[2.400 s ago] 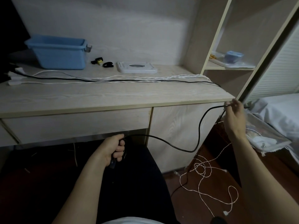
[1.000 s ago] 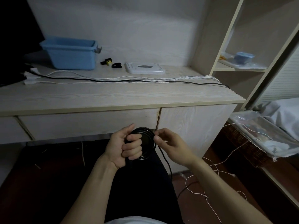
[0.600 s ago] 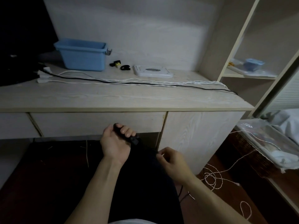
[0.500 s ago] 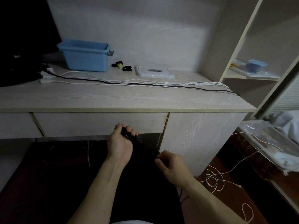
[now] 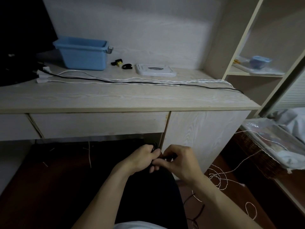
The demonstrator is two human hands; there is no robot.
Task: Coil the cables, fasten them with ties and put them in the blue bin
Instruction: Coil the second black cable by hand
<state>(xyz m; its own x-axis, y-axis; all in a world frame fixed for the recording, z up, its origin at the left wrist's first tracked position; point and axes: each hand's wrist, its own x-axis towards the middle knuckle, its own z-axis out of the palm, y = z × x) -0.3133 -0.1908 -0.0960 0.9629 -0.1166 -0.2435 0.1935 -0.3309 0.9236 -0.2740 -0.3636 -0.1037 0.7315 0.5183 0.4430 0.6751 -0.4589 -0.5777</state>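
Low centre of frame, both my hands meet just below the desk [image 5: 115,100] edge. My left hand [image 5: 142,158] is clenched round a coiled black cable [image 5: 155,145]; only a sliver of the coil shows above the knuckles. My right hand [image 5: 179,161] pinches a short black piece [image 5: 168,157] of that cable between thumb and fingers, touching the left fingertips. Dim light, so I can't tell if a tie is on it. Blue bin [image 5: 83,53] sits upper left on the desk, against the wall. Two small black ties [image 5: 123,64] lie just right of the bin, then a flat white device [image 5: 156,71]. Long white cables [image 5: 148,80] and one black cable [image 5: 165,83] run across the desk top. More white cable [image 5: 219,177] lies tangled on the floor, lower right.
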